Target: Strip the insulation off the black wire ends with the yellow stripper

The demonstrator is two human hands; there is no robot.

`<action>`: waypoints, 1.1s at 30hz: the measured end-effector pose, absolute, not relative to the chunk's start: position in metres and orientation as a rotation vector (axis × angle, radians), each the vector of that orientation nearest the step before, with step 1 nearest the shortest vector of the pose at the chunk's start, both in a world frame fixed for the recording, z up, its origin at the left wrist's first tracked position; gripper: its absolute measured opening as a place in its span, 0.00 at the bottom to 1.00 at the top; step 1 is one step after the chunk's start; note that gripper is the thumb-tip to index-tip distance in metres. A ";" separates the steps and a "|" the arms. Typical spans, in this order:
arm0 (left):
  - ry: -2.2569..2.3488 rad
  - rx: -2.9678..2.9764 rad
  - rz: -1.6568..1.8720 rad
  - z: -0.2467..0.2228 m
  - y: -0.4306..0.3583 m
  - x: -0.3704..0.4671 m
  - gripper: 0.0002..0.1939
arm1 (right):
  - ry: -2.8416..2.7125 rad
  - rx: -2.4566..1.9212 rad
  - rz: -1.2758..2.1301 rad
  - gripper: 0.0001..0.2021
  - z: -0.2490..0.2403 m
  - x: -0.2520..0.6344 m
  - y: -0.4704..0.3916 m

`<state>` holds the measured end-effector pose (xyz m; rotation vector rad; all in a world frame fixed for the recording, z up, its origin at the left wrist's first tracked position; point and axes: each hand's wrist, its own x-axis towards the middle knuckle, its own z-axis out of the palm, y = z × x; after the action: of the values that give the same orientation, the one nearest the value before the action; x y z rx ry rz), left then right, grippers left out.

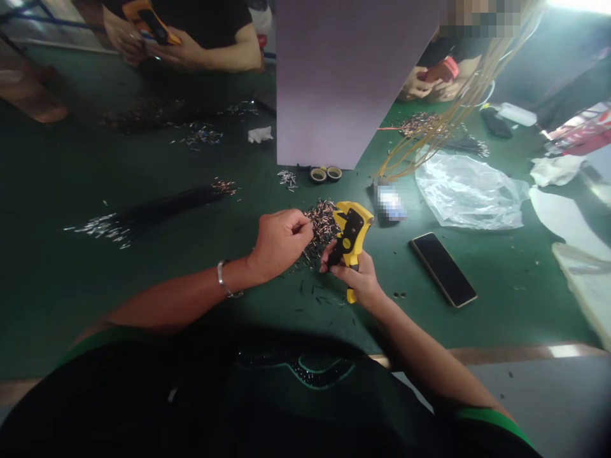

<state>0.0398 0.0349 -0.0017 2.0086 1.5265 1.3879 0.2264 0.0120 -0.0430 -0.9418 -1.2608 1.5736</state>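
Observation:
My right hand [360, 277] is wrapped round the handles of a yellow and black wire stripper [354, 229], its head pointing up and away from me. Left of the tool, my left hand [281, 245] is closed in a pinch over a pile of short copper and black wire offcuts [323, 219]. Whatever is between those fingertips is hidden or too small to make out. On the left side of the table lies a bundle of black wires [167, 207], with silvery ends at one side and bare copper ends at the other.
A grey-purple panel [329, 83] rises ahead, with two tape rolls [326, 174] at its foot. At right lie a phone [443, 269], a clear plastic bag [470, 191] and hanging yellowish wires [443, 117]. Across the table, two people hold tools in their hands.

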 end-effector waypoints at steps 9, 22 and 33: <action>1.564 1.986 1.371 -0.004 0.039 0.041 0.10 | -1.285 -0.931 1.605 0.15 -0.043 0.220 0.008; 1.453 2.029 1.328 0.000 0.029 0.046 0.10 | -1.357 -0.937 1.634 0.13 -0.038 0.221 0.007; 1.512 1.948 1.356 -0.003 0.032 0.045 0.10 | -1.243 -0.913 1.656 0.16 -0.039 0.225 0.009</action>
<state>0.0451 0.0316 -0.0029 1.9484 1.5115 1.3560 0.2248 0.0085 -0.0386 -0.9127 -1.2426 1.6560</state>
